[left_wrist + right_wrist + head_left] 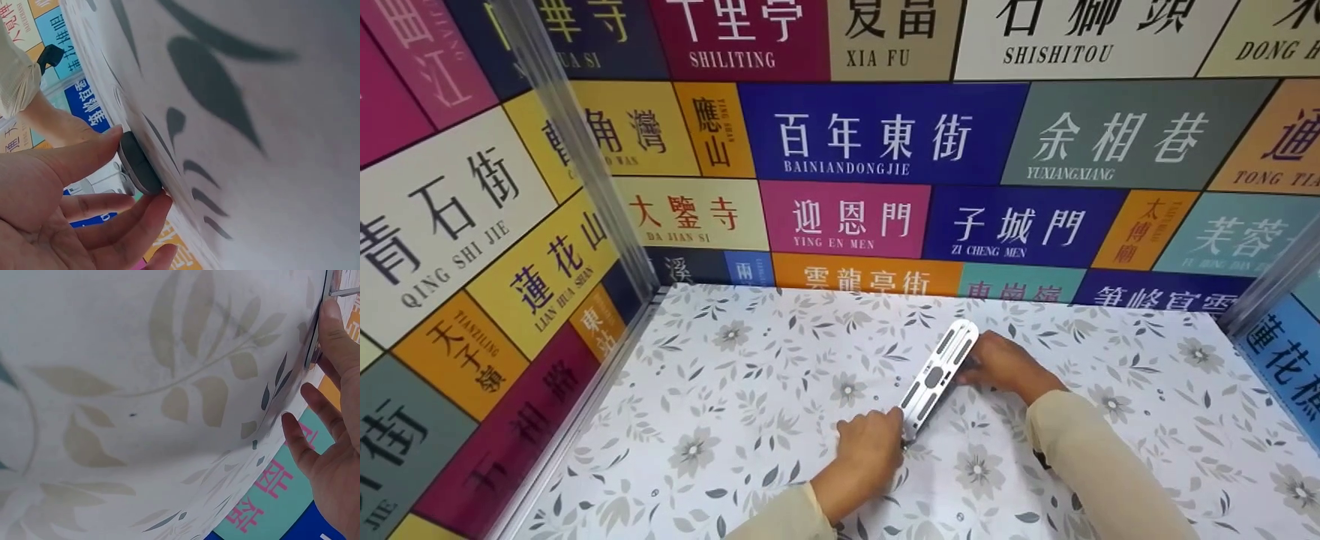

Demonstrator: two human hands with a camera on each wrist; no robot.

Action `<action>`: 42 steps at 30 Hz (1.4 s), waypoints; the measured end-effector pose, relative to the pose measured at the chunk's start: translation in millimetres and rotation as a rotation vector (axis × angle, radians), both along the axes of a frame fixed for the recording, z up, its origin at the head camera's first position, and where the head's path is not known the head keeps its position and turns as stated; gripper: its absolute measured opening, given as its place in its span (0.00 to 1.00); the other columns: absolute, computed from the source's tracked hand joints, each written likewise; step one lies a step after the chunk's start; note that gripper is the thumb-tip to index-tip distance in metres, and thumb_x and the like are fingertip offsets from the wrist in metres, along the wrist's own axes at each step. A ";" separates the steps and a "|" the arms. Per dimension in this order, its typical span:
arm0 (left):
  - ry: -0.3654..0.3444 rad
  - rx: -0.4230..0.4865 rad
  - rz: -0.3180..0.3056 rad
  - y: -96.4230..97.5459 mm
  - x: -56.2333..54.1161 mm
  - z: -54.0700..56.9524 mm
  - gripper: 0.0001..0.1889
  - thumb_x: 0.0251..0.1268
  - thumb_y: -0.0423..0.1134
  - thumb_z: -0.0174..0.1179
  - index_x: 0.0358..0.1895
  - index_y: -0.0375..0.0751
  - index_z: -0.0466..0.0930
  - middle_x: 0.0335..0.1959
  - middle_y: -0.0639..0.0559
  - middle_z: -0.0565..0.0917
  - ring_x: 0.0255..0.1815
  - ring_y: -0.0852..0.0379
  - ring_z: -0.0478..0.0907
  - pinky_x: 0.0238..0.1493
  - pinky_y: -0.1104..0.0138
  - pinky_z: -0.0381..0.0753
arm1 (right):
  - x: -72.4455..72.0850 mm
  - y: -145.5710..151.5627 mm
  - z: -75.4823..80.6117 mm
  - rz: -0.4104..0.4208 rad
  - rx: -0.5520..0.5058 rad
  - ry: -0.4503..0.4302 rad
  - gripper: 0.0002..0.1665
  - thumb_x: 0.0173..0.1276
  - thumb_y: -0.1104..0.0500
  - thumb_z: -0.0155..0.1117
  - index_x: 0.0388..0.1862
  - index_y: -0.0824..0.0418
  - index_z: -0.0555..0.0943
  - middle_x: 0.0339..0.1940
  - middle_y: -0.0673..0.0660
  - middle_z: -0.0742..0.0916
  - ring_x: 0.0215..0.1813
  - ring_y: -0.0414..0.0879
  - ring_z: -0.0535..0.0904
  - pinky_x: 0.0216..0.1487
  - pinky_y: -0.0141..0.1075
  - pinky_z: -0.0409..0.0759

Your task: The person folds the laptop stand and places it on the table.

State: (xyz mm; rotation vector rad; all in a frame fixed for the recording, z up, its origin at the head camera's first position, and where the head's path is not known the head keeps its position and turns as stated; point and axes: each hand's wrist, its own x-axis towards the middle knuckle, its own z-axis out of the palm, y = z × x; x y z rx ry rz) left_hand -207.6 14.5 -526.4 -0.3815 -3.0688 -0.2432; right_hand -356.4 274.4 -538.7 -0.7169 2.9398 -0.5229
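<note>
A long white slotted piece with rounded ends (952, 358) lies slantwise low over the patterned tabletop, and its exact kind cannot be told. My left hand (864, 456) holds its near end. In the left wrist view the thumb and a finger pinch that grey rounded end (138, 164), whose dark face turns toward the tabletop. My right hand (1009, 366) grips the far part from the right side. The right wrist view shows the thumb against its thin edge (316, 334), with a finger partly hidden behind and the other fingers spread apart.
The tabletop (735, 390) is covered in a white sheet with grey flowers and leaves. Coloured panels of printed place names (877, 135) stand along the back and sides. Silvery metal posts (607, 195) mark the corners.
</note>
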 end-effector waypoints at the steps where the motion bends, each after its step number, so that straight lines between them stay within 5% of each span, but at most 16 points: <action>1: -0.001 0.004 -0.011 -0.6 -0.3 0.2 0.14 0.51 0.40 0.76 0.37 0.46 0.80 0.30 0.46 0.87 0.32 0.44 0.86 0.38 0.45 0.84 | 0.3 0.5 0.3 0.001 0.003 0.002 0.28 0.53 0.54 0.83 0.54 0.55 0.86 0.41 0.52 0.88 0.44 0.46 0.78 0.54 0.49 0.79; 7: -0.010 0.028 -0.078 -7.3 -4.7 2.8 0.14 0.52 0.39 0.76 0.38 0.46 0.80 0.30 0.46 0.87 0.30 0.45 0.85 0.36 0.48 0.82 | 4.1 3.1 2.8 -0.005 -0.019 -0.004 0.28 0.52 0.54 0.84 0.54 0.53 0.86 0.39 0.51 0.89 0.36 0.44 0.77 0.45 0.44 0.79; 14: -0.001 0.017 -0.115 -14.9 -12.3 1.6 0.14 0.52 0.37 0.75 0.39 0.47 0.81 0.32 0.46 0.88 0.31 0.45 0.85 0.34 0.49 0.82 | 14.9 10.5 0.2 0.009 -0.010 0.083 0.33 0.51 0.50 0.84 0.57 0.54 0.85 0.48 0.51 0.90 0.49 0.49 0.83 0.58 0.51 0.81; 23: -0.055 0.042 -0.144 -23.2 -22.6 1.0 0.16 0.49 0.32 0.75 0.41 0.48 0.81 0.33 0.48 0.87 0.33 0.45 0.84 0.39 0.47 0.81 | 37.1 18.4 -6.0 -0.020 0.019 0.150 0.26 0.53 0.49 0.83 0.52 0.54 0.89 0.51 0.55 0.90 0.51 0.56 0.83 0.56 0.55 0.80; 32: -0.032 0.022 -0.206 -32.9 -37.3 -2.2 0.16 0.50 0.32 0.74 0.42 0.48 0.82 0.32 0.49 0.87 0.32 0.48 0.82 0.36 0.50 0.81 | 57.1 20.1 -9.6 -0.103 -0.029 0.150 0.22 0.52 0.47 0.83 0.47 0.50 0.90 0.45 0.51 0.91 0.48 0.52 0.84 0.52 0.54 0.81; 42: 0.011 0.057 -0.282 -44.8 -55.8 -3.6 0.20 0.50 0.28 0.71 0.47 0.51 0.85 0.33 0.50 0.88 0.33 0.48 0.82 0.34 0.52 0.80 | 79.1 22.8 -5.9 -0.125 -0.015 0.179 0.22 0.55 0.47 0.81 0.46 0.57 0.90 0.43 0.56 0.91 0.47 0.57 0.85 0.48 0.55 0.83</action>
